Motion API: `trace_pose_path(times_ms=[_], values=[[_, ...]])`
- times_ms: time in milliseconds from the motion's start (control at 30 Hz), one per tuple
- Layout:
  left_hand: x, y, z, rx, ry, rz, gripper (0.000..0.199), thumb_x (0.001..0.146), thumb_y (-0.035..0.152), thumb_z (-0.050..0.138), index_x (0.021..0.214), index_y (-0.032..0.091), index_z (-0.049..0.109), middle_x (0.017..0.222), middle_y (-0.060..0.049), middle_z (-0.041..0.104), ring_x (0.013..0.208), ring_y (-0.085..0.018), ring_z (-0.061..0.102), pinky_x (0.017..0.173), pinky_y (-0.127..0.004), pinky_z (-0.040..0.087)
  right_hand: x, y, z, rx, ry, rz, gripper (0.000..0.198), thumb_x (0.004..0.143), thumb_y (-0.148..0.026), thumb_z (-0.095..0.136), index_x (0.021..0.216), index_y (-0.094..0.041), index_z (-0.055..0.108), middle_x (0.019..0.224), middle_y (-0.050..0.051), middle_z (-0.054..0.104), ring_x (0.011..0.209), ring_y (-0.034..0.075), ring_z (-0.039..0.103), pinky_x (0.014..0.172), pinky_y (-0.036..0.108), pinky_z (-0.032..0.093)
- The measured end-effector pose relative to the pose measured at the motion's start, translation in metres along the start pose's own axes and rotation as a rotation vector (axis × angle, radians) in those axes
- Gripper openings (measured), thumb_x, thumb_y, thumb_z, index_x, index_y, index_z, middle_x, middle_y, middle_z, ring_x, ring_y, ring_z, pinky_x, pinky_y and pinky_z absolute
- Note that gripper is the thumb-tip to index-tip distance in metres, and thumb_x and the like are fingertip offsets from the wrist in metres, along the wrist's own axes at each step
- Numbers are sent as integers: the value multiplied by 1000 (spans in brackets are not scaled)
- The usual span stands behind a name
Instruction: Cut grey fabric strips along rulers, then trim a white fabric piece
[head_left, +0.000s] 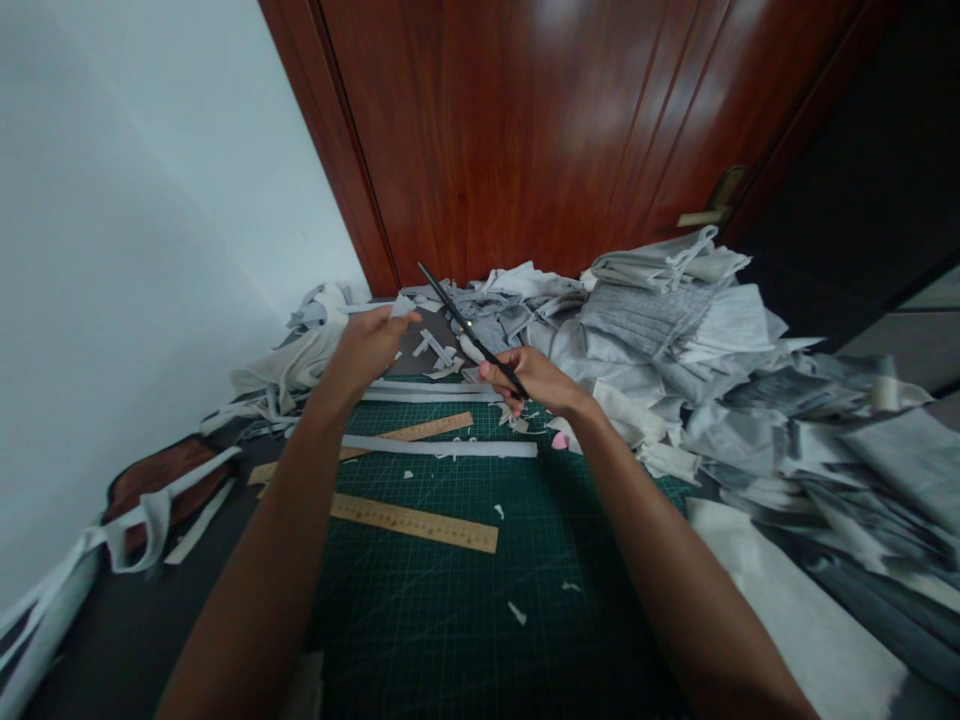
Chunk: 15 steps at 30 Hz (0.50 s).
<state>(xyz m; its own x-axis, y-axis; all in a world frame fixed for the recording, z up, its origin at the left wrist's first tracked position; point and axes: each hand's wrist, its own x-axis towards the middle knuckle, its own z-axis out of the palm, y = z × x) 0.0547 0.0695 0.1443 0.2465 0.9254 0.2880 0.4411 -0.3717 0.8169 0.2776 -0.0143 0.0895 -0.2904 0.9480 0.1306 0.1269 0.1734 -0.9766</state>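
In my left hand (373, 338), thumb and fingers are pinched on a small pale fabric piece (403, 306) that pokes up past the fingertips. My right hand (534, 378) is wrapped round the handles of dark scissors (450, 304). Their blades point up and to the left, seemingly closed, a short way right of the pale piece and apart from it. Below both hands, pale fabric strips (450, 447) lie across a green cutting mat (427, 620). Two wooden rulers, one nearer (416, 523) and one farther (435, 427), rest on the mat.
Heaped grey and white fabric (660, 330) fills the back and right side. More cloth (289, 365) lies along the white wall at left, near a brown item (169, 490) with strips over it. Small scraps (517, 612) dot the mat. A wooden door (510, 140) stands behind.
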Motion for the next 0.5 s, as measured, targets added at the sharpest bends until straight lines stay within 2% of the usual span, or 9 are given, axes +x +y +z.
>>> trace_pose_path(times_ms=[67, 100, 167, 233, 300, 400, 433, 500], values=[[6, -11, -1, 94, 75, 78, 30, 83, 26, 56, 109, 17, 68, 82, -3, 64, 75, -19, 62, 67, -31, 53, -1, -2, -2, -19, -4, -6, 58, 76, -75, 64, 66, -21, 47, 50, -9, 41, 40, 6, 41, 40, 21, 35], [10, -17, -1, 155, 120, 131, 36, 82, 24, 59, 117, 17, 67, 100, -7, 67, 91, -23, 64, 81, -37, 56, -1, -4, -2, -29, -9, -11, 59, 77, -77, 62, 69, -20, 49, 51, -8, 41, 42, 7, 41, 42, 22, 37], [18, -32, -2, 227, 192, 200, 59, 77, 21, 64, 135, 16, 55, 130, -14, 61, 115, -30, 61, 98, -47, 53, -1, -7, -1, -54, -12, -30, 60, 81, -79, 55, 75, -20, 51, 55, -7, 42, 48, 8, 42, 50, 24, 42], [25, -45, -4, 178, 209, 204, 77, 74, 18, 66, 147, 19, 41, 147, -18, 49, 125, -33, 58, 105, -52, 51, -1, -9, 0, -81, -4, -53, 60, 85, -79, 48, 80, -20, 53, 59, -6, 44, 54, 10, 44, 58, 26, 45], [29, -53, -8, 186, 225, 237, 80, 74, 15, 66, 149, 21, 39, 152, -17, 46, 134, -34, 53, 112, -54, 44, -1, -10, -1, -116, 8, -77, 61, 89, -79, 40, 82, -20, 53, 63, -4, 46, 59, 12, 46, 63, 28, 45], [27, -53, -17, 234, 186, 244, 65, 78, 16, 59, 142, 19, 48, 141, -15, 58, 131, -30, 56, 112, -51, 46, -2, -12, -5, -159, 22, -106, 60, 92, -77, 34, 83, -20, 52, 67, -3, 47, 63, 13, 48, 68, 30, 44], [26, -51, -20, 250, 130, 248, 57, 80, 17, 56, 137, 18, 52, 134, -14, 64, 125, -29, 61, 109, -50, 49, -2, -12, -7, -178, 28, -114, 60, 92, -77, 34, 84, -20, 52, 67, -3, 48, 63, 14, 48, 68, 31, 43], [22, -50, -20, 312, -73, 289, 44, 86, 23, 50, 128, 16, 58, 120, -12, 71, 111, -26, 67, 101, -46, 54, -4, -15, -10, -227, 43, -132, 61, 92, -78, 35, 83, -20, 52, 66, -3, 49, 63, 14, 48, 69, 31, 41]])
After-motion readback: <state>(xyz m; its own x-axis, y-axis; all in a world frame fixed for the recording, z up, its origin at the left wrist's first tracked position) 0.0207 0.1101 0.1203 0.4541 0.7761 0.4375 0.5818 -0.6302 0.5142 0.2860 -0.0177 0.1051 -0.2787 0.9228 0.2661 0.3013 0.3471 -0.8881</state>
